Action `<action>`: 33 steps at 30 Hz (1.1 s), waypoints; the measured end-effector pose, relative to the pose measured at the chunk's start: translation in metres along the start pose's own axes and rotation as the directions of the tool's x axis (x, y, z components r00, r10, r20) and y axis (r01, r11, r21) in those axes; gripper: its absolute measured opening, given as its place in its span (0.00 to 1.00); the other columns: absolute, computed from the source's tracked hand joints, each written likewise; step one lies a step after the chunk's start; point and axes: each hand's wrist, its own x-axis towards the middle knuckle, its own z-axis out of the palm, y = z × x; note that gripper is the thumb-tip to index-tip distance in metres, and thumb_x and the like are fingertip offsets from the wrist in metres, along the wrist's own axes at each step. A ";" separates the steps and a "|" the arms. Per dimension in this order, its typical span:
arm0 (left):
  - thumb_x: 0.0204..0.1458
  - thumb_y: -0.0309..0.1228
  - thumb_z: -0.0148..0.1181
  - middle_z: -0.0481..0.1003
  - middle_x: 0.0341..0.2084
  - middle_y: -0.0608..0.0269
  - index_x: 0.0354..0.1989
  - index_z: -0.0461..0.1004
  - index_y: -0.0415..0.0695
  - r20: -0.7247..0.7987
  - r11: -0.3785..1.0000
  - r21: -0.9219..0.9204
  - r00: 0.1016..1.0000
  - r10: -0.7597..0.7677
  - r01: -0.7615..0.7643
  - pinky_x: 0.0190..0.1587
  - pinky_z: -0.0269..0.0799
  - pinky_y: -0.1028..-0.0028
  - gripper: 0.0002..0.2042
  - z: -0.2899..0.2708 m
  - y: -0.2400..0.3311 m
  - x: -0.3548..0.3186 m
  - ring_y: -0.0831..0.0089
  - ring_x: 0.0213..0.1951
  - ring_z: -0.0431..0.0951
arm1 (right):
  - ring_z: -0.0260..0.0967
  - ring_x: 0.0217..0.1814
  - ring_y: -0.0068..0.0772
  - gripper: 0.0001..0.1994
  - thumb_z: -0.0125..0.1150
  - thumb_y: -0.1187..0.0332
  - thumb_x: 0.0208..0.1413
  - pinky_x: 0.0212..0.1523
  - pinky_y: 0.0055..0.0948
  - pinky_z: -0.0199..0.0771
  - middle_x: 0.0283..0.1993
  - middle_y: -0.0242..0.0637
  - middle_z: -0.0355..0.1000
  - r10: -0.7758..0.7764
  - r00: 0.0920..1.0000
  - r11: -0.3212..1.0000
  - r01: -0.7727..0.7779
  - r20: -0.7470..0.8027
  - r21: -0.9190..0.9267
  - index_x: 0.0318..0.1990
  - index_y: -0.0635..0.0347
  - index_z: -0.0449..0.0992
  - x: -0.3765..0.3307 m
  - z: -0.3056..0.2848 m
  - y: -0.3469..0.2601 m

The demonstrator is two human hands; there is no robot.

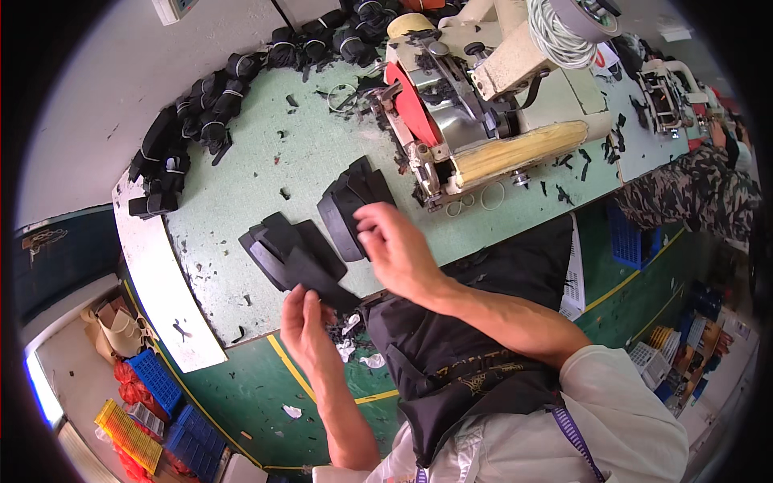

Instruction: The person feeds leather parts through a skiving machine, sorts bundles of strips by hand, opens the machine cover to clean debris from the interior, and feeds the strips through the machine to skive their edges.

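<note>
My left hand point(307, 328) is at the table's near edge, its thumb and fingers closed on a flat black strip point(310, 274). That strip slants across a loose pile of similar black pieces point(278, 245), its lower end over the table edge. To the right, a second pile of black pieces point(342, 213) lies fanned out. My right hand point(394, 249) is over this pile's right side, fingers bent and slightly apart; I see nothing held in them. Whether its fingertips touch the pile is unclear.
A beige machine point(483, 141) with a red guard point(412, 105) stands on the green table point(241, 185). Tied black bundles point(213, 105) line the far left edge. Black scraps and elastic bands lie about. A person in camouflage clothing point(684, 189) works at the right. Blue crates point(193, 443) stand lower left.
</note>
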 end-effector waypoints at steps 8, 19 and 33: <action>0.57 0.27 0.57 0.75 0.25 0.64 0.44 0.73 0.34 0.230 0.968 0.227 0.972 0.057 -0.111 0.26 0.67 0.79 0.10 0.077 0.000 0.028 0.79 0.24 0.72 | 0.66 0.54 0.52 0.17 0.51 0.79 0.55 0.54 0.40 0.66 0.51 0.49 0.69 0.009 0.998 0.981 -0.021 -0.064 -0.191 0.53 0.65 0.68 -0.009 -0.030 0.023; 0.51 0.30 0.62 0.74 0.32 0.57 0.45 0.75 0.41 0.210 0.669 0.672 0.949 0.237 -0.316 0.31 0.72 0.68 0.13 0.090 -0.019 0.027 0.66 0.28 0.77 | 0.65 0.52 0.54 0.15 0.52 0.77 0.54 0.54 0.43 0.66 0.50 0.50 0.68 0.148 0.987 0.989 -0.149 0.065 0.004 0.51 0.65 0.69 -0.018 -0.016 0.028; 0.49 0.27 0.63 0.73 0.29 0.61 0.42 0.77 0.43 0.349 0.574 0.593 0.823 0.448 -0.564 0.30 0.68 0.72 0.11 0.104 -0.005 0.041 0.71 0.24 0.70 | 0.66 0.29 0.20 0.06 0.51 0.72 0.63 0.29 0.21 0.70 0.33 0.32 0.68 0.567 0.823 0.807 -0.547 -0.032 0.224 0.45 0.62 0.68 -0.047 -0.115 0.032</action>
